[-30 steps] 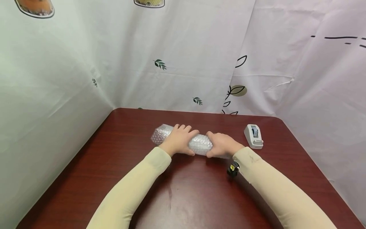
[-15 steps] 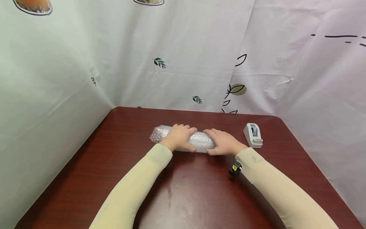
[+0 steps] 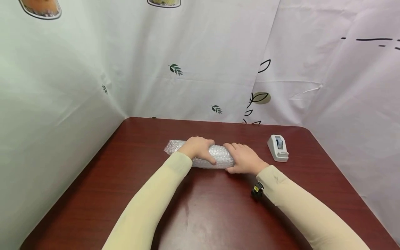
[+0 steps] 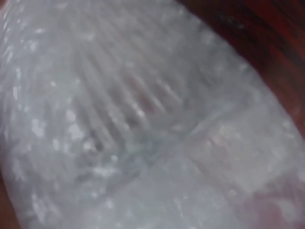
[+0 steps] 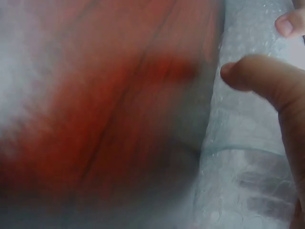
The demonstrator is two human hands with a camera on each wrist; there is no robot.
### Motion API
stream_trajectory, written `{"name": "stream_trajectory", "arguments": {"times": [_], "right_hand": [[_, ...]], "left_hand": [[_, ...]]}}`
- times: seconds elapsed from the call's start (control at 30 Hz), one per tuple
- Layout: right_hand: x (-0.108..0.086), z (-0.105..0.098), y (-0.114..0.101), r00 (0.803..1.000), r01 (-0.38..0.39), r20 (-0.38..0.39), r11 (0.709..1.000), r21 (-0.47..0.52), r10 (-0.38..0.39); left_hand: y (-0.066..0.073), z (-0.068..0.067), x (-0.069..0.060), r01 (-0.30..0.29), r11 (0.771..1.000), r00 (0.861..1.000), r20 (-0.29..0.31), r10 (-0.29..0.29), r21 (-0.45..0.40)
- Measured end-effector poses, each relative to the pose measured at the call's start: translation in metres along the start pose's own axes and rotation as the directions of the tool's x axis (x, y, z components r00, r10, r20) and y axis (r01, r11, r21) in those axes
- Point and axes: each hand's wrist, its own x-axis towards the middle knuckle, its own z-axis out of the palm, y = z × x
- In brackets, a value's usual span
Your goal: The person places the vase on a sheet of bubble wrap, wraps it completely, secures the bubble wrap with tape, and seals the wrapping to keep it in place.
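A bundle rolled in clear bubble wrap (image 3: 220, 156) lies crosswise on the table in the head view. My left hand (image 3: 197, 147) grips it left of the middle, thumb on the near side and fingertips hidden behind the roll. My right hand (image 3: 244, 158) holds the right end, with fingers over the top and thumb at the near side. Close up in the left wrist view, the bubble wrap (image 4: 128, 171) shows blurred dark stripes beneath it; what is inside cannot be told. The right wrist view has my right thumb (image 5: 255, 74) against the wrap's edge.
A white tape dispenser (image 3: 277, 148) stands on the right, beyond my right hand. The dark red table (image 3: 206, 211) is bounded by white printed cloth (image 3: 200, 52) at the back and both sides. A small black device (image 3: 257, 190) hangs at my right wrist.
Both hands stay on the bundle. The left hand has turned slightly, its fingertips now out of sight behind the roll. The wrap's left end looks flatter than before. The dispenser has not moved.
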Motion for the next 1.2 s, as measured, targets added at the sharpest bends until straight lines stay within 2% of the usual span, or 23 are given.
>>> {"name": "stream_trajectory", "arguments": {"times": [0.1, 0.2, 0.33, 0.47, 0.57, 0.67, 0.9, 1.0, 1.1, 1.2], "right_hand": [[0.002, 0.000, 0.002, 1.000, -0.002, 0.016, 1.000, 0.014, 0.002], [0.003, -0.002, 0.003, 0.999, -0.010, 0.043, 1.000, 0.028, 0.009], [0.006, -0.004, 0.003, 0.995, -0.039, 0.090, 0.998, 0.051, 0.035], [0.010, -0.006, 0.005, 0.984, -0.096, 0.160, 0.992, 0.081, 0.082], [0.013, -0.007, 0.007, 0.971, -0.134, 0.213, 0.985, 0.110, 0.108], [0.017, -0.008, 0.009, 0.960, -0.164, 0.255, 0.973, 0.163, 0.120], [0.022, -0.010, 0.017, 0.942, -0.196, 0.321, 0.938, 0.286, 0.099], [0.022, -0.013, 0.018, 0.941, -0.188, 0.327, 0.934, 0.304, 0.083], [0.019, -0.016, 0.017, 0.944, -0.180, 0.318, 0.941, 0.287, 0.083], [0.014, -0.018, 0.016, 0.961, -0.136, 0.269, 0.957, 0.257, 0.064]], "left_hand": [[-0.002, -0.001, -0.001, -0.019, 1.000, 1.000, 0.016, 0.019, -0.019], [-0.005, 0.000, -0.003, -0.079, 0.997, 0.997, -0.018, 0.079, -0.021], [-0.005, 0.003, -0.009, -0.177, 0.982, 0.979, -0.093, 0.183, 0.067], [-0.002, 0.009, -0.014, -0.192, 0.961, 0.964, -0.146, 0.222, 0.198], [-0.002, 0.013, -0.017, -0.169, 0.955, 0.959, -0.183, 0.216, 0.244], [-0.001, 0.016, -0.018, -0.145, 0.957, 0.956, -0.214, 0.201, 0.253], [-0.002, 0.019, -0.015, -0.115, 0.957, 0.952, -0.246, 0.182, 0.266], [-0.002, 0.018, -0.013, -0.111, 0.958, 0.953, -0.247, 0.178, 0.264], [-0.002, 0.016, -0.011, -0.111, 0.961, 0.957, -0.235, 0.172, 0.251], [0.000, 0.014, -0.009, -0.106, 0.968, 0.965, -0.213, 0.156, 0.226]]}}
